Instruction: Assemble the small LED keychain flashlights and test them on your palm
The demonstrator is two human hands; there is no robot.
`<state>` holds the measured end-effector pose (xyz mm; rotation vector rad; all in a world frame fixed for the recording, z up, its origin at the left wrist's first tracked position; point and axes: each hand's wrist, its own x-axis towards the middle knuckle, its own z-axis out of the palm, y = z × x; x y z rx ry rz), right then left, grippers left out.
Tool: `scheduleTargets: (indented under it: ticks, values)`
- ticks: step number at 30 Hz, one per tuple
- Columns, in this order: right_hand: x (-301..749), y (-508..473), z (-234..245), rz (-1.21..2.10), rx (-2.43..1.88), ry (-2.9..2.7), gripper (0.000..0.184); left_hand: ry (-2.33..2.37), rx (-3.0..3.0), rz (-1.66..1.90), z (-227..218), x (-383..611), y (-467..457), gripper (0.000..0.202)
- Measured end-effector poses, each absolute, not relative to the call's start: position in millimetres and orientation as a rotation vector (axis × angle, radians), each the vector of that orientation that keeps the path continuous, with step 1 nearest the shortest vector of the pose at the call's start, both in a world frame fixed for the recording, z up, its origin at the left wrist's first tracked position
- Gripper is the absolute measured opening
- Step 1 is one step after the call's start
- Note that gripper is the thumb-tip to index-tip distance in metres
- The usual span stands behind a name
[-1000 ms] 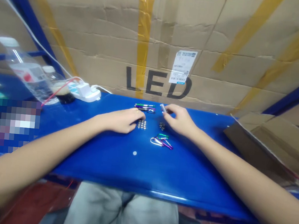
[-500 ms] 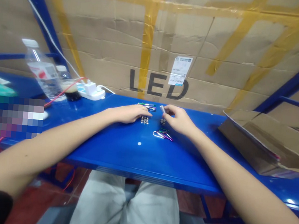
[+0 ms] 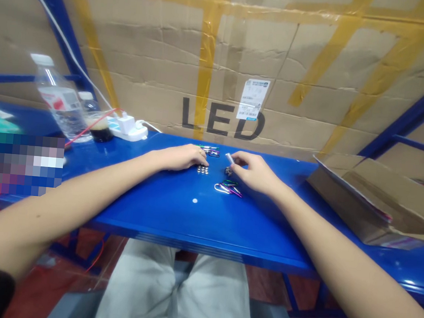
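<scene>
My left hand (image 3: 187, 158) rests on the blue table with its fingers bent down and close together. Its fingertips are at a small grid of shiny silver pieces (image 3: 202, 169); what they pinch, if anything, is hidden. Between the thumb and fingers of my right hand (image 3: 253, 170) is a short whitish stick (image 3: 230, 158), slanting up to the left. Just below that stick sits a little dark metallic heap (image 3: 228, 171), partly covered by the hand. Loose coloured carabiners (image 3: 231, 188) lie nearer to me, and a row of similar ones (image 3: 209, 151) lies behind the left fingertips.
A white round spot (image 3: 195, 201) marks the blue table (image 3: 177, 215). An open cardboard box (image 3: 356, 211) stands at the right. To the left are a water bottle (image 3: 59, 98), a dark-liquid bottle (image 3: 99, 124) and a white power strip (image 3: 131, 129). Behind rises a cardboard wall (image 3: 149, 64).
The whole view has shifted slightly. My left fingertips have drawn back a little to the left. The whitish stick in my right hand is slightly lower, closer to the dark heap.
</scene>
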<state>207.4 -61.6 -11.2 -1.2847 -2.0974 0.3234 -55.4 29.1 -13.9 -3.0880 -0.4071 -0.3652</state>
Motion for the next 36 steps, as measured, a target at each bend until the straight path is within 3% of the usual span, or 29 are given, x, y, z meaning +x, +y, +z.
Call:
scheduleTargets:
  ticks: [28, 36]
  values:
    - [206, -60, -17, 0.321, -1.198, -2.093, 0.014, -0.890, -3.096, -0.350, -8, -63, 33, 0.017]
    - [207, -60, -16, 0.324, -1.205, -2.090, 0.014, -0.768, -3.130, -0.278, -3, -63, 29, 0.023]
